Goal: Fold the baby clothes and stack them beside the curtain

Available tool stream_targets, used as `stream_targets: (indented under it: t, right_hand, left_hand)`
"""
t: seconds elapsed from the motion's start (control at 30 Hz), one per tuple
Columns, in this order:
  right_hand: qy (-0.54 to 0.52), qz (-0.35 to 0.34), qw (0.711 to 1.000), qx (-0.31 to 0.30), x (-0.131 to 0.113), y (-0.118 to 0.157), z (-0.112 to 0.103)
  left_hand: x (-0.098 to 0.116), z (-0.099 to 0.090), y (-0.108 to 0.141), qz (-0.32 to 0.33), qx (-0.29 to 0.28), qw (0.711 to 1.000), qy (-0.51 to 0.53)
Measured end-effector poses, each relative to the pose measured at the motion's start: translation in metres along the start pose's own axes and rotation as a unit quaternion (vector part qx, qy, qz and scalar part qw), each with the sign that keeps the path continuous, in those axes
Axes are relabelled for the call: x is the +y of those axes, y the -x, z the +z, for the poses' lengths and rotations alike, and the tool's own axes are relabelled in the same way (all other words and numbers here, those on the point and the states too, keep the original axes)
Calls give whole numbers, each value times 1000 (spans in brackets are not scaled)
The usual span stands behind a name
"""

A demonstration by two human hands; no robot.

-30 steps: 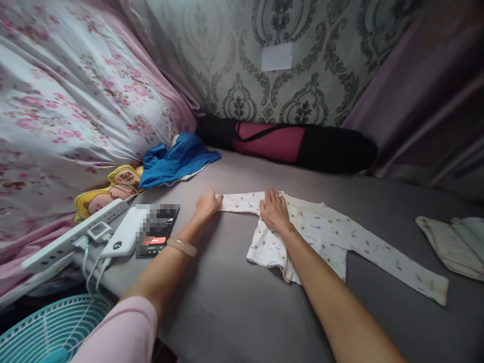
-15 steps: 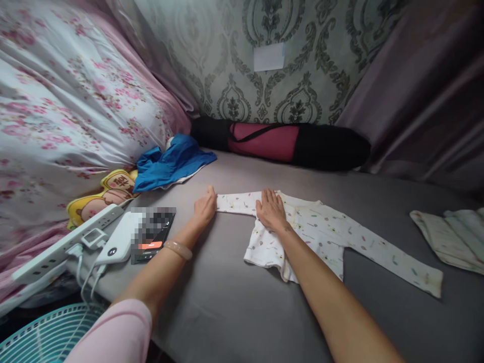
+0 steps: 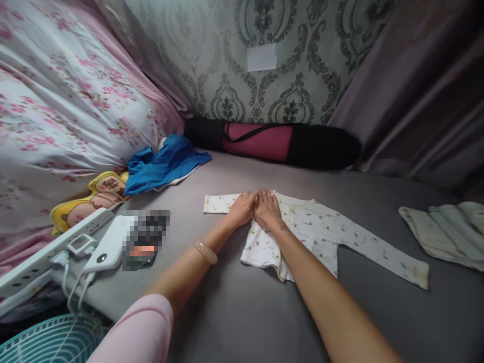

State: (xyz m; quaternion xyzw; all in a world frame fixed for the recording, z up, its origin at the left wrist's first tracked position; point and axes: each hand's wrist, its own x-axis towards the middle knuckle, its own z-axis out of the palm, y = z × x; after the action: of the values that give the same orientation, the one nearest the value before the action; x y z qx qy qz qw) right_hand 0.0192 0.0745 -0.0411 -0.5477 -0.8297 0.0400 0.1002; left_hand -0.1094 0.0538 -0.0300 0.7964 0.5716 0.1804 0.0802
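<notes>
A small white long-sleeved shirt (image 3: 313, 227) with a scattered print lies spread on the grey bed surface (image 3: 234, 302). Its left-hand sleeve points left and its other sleeve slants down to the right. My left hand (image 3: 242, 208) lies flat on the left-hand sleeve close to the shoulder. Right beside it, my right hand (image 3: 267, 209) rests flat on the shoulder area, fingers stretched out. The two hands meet or nearly meet at the fingers. Part of the shirt's body is hidden beneath my right forearm.
Folded cloths (image 3: 442, 234) lie at the right. A black and pink long bag (image 3: 260, 142) lies along the wall. Blue cloth (image 3: 162, 164), a yellow cushion (image 3: 86, 204), a power strip (image 3: 56, 247), a white power bank (image 3: 111, 244), a pixelated phone and a teal fan (image 3: 49, 340) are at the left.
My left hand has moved right from the sleeve's cuff to near the shoulder, and its fingers have flattened out. My right hand stays on the shirt. The view has shifted slightly.
</notes>
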Motion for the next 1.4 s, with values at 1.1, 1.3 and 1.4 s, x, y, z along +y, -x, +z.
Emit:
stream_targets:
  t: [1.1,1.3,1.4]
  right_hand:
    - [-413,89,906,24,94,79,-92]
    - [-356,226,904,-73,136,190,-107]
    - [-323,255,904,-119,132,222,-102]
  left_hand:
    - [-15,-59,73,-123,47,991,-6]
    - [28,-61,117,-168,-123,962,174]
    - [38,-50,131,-202,-119,945,227]
